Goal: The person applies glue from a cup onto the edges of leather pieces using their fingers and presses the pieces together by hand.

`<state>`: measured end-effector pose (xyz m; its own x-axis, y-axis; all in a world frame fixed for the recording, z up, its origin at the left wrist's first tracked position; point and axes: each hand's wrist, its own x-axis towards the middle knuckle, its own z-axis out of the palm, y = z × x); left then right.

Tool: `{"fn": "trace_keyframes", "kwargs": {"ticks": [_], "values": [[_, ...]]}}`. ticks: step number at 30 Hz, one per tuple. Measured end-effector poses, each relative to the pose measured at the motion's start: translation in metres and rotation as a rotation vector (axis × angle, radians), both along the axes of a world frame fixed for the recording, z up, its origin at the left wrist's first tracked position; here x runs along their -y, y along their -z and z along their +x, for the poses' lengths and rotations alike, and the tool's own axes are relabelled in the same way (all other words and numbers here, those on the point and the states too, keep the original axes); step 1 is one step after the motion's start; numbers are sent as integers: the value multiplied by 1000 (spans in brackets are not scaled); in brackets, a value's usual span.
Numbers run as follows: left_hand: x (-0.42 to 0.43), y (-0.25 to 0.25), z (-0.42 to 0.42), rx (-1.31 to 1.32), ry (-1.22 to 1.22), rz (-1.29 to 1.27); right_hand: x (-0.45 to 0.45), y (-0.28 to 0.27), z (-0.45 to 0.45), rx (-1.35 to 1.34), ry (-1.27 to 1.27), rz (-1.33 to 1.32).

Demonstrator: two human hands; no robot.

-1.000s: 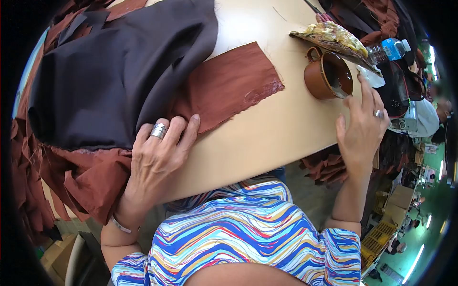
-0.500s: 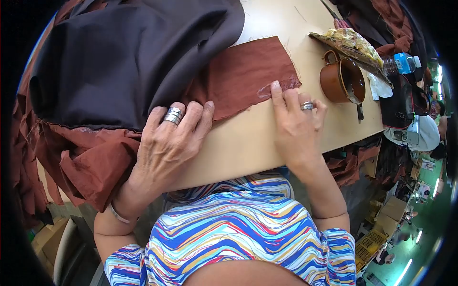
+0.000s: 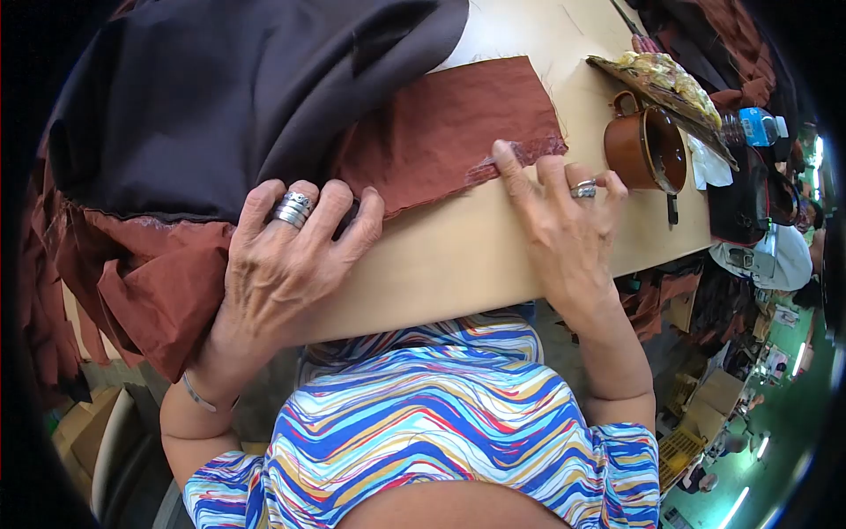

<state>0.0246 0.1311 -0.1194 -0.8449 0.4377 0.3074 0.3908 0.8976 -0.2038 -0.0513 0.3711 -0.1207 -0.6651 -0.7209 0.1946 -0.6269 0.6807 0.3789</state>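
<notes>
A red-brown cloth piece (image 3: pixel 449 115) with frayed edges lies flat on the table, joined to or lying under a large dark fabric (image 3: pixel 185 106). A wet, whitish smear (image 3: pixel 524 157) runs along its lower right edge. The index fingertip of my right hand (image 3: pixel 568 225) touches this smear, the other fingers bent and apart. Bent fingers of my left hand (image 3: pixel 291 251) press down where the dark fabric meets the red-brown piece; they are spread, and their tips are partly hidden. Another red-brown fold (image 3: pixel 150 273) hangs over the table edge beside my left wrist.
A brown mug (image 3: pixel 630 145) stands right of the cloth, near a board (image 3: pixel 661 101) bearing a pale, lumpy mass. Behind these are a water bottle (image 3: pixel 753 128), a white tissue (image 3: pixel 709 165) and a dark bag (image 3: pixel 740 207). The table's front edge (image 3: pixel 423 319) runs close to my body.
The view has shifted slightly. My right index finger has slid up and left along the cloth's edge, and the smear looks more spread out. My left fingers are spread a little wider.
</notes>
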Motion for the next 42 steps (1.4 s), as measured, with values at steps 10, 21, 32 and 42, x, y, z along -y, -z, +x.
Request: {"fn": "trace_keyframes", "kwargs": {"ticks": [10,21,32,42], "values": [[-5,1,7,30,-22,-114,21,6,24,55,-151,-94],[-2,-18,19,162,-44,13,22,2,17,118,-89,17],[-1,-11,23,98,38,176,48,4,37,163,-230,-48],[4,-11,28,181,58,215,60,4,39,140,-360,-54]]}}
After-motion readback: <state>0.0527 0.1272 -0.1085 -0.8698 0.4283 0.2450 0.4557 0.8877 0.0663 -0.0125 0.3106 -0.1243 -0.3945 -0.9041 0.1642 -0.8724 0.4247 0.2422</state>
